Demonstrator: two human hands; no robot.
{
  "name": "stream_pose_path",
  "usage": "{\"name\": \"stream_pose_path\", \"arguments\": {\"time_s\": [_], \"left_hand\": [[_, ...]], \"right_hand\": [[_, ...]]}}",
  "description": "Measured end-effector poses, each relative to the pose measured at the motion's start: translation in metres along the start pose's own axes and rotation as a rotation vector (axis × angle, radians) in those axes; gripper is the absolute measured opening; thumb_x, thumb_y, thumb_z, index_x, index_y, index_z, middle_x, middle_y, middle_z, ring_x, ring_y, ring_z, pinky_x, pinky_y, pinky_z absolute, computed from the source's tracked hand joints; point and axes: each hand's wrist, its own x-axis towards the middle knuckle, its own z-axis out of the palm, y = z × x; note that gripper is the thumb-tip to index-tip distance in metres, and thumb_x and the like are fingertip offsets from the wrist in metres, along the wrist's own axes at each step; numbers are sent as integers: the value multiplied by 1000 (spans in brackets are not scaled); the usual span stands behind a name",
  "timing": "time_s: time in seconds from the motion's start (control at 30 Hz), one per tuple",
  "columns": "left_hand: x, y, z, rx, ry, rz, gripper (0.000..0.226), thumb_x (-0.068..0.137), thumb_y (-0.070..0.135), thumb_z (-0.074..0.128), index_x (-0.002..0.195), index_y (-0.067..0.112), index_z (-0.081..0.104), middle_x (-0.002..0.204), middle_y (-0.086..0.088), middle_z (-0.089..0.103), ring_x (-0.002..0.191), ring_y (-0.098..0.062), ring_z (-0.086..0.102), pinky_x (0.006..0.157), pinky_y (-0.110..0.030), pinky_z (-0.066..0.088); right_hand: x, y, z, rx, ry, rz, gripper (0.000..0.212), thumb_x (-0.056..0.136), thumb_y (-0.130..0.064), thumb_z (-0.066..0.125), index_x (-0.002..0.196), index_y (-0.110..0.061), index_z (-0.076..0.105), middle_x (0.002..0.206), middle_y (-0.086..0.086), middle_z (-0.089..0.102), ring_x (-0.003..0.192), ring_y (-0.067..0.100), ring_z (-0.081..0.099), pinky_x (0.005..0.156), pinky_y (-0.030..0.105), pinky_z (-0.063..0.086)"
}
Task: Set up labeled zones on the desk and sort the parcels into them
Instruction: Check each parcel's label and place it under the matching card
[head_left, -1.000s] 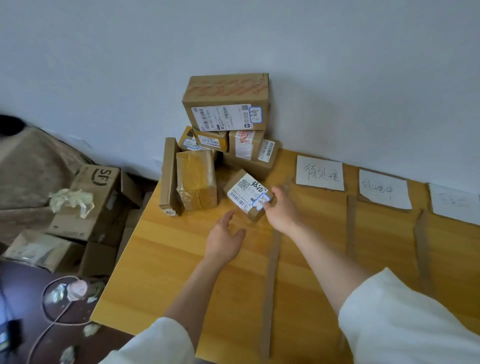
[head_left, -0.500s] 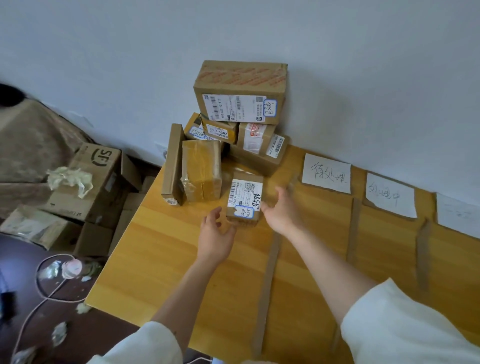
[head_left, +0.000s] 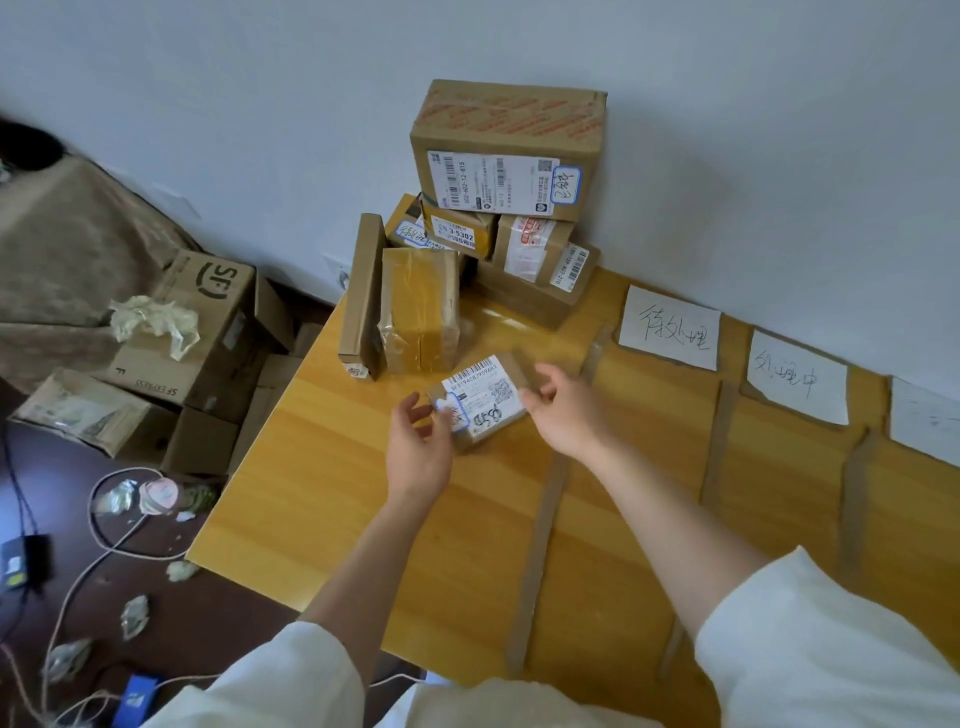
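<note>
A small brown parcel (head_left: 485, 397) with a white shipping label is held between both hands just above the wooden desk (head_left: 322, 493). My left hand (head_left: 418, 449) grips its near left corner and my right hand (head_left: 563, 410) grips its right end. Behind it stands a pile of parcels (head_left: 506, 156) against the wall, with a taped parcel (head_left: 418, 309) and a thin upright box (head_left: 361, 296) in front. Three handwritten paper labels lie along the wall: the first label (head_left: 670, 327), the second label (head_left: 795, 376) and the third label (head_left: 927, 421). Brown tape strips (head_left: 540, 545) divide the desk into zones.
Left of the desk, on the dark floor, sit an SF Express carton (head_left: 208, 317) with crumpled paper on it, other open cartons (head_left: 88, 415), cables (head_left: 98, 525) and paper scraps. A beige covered shape (head_left: 62, 260) fills the far left. The desk's left edge is close to my left hand.
The small parcel has come off the pile toward me and turned. My left hand, open and apart a second ago, now holds its near corner; my right hand stays on its right end.
</note>
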Motion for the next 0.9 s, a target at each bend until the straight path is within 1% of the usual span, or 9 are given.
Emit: {"name": "stream_pose_path", "arguments": {"time_s": [0.1,0.17,0.27,0.33,0.4,0.47,0.6,0.67,0.9], "left_hand": [[0,-5,-10,-33,37,-27,39,98,33,49,134,19,47,120,5,58,103,-15,57,87,-32,46],[-1,-8,-15,-28,55,-55,35,99,31,46,131,18,51,120,4,57,104,-15,55,87,-30,43],[-4,-17,-19,-18,74,-72,33,99,29,45,127,13,55,124,-3,59,114,-22,55,95,-35,44],[-6,-22,-20,1,88,-92,33,99,29,44,123,11,57,121,-6,62,113,-25,56,95,-36,44],[-7,-26,-20,16,96,-121,33,99,31,44,120,10,59,117,-7,63,111,-26,57,94,-36,45],[-7,-29,-19,8,89,-146,32,97,34,44,116,13,59,113,-9,65,107,-27,60,94,-41,47],[-9,-28,-18,-6,65,-158,29,97,36,44,112,15,58,110,-6,66,103,-27,64,92,-44,50],[-11,-27,-18,-11,41,-175,30,98,35,45,115,14,57,112,-5,66,103,-26,64,91,-43,50],[-18,-30,-17,-9,-77,-211,33,97,36,45,121,17,58,110,0,68,102,-22,64,86,-38,51]], "right_hand": [[-12,11,13,-58,-73,64,56,95,-49,51,144,-22,41,139,4,55,124,23,53,102,36,44],[-18,13,22,-22,-67,82,70,89,-52,58,147,-22,34,147,4,46,131,23,48,107,40,41],[-25,7,27,83,-22,-30,92,79,-50,72,153,-28,20,158,-1,24,144,20,28,115,40,29],[-26,2,28,38,-26,-126,98,76,-44,77,154,-28,20,160,-3,20,146,18,20,118,38,22],[-27,-1,32,-43,-13,-155,97,73,-44,79,152,-25,27,155,0,27,144,20,25,118,38,24],[-30,-1,34,-79,-3,-95,95,71,-50,79,149,-23,33,149,3,35,140,22,32,114,38,30],[-37,5,38,-84,-135,38,90,72,-63,72,145,-19,41,147,4,46,133,22,45,106,35,40],[-40,8,40,-31,-181,82,90,74,-64,70,145,-16,42,146,3,48,131,21,48,104,32,41],[-44,10,49,46,-182,124,76,81,-63,64,139,-16,49,138,1,55,125,20,52,100,29,42]]}}
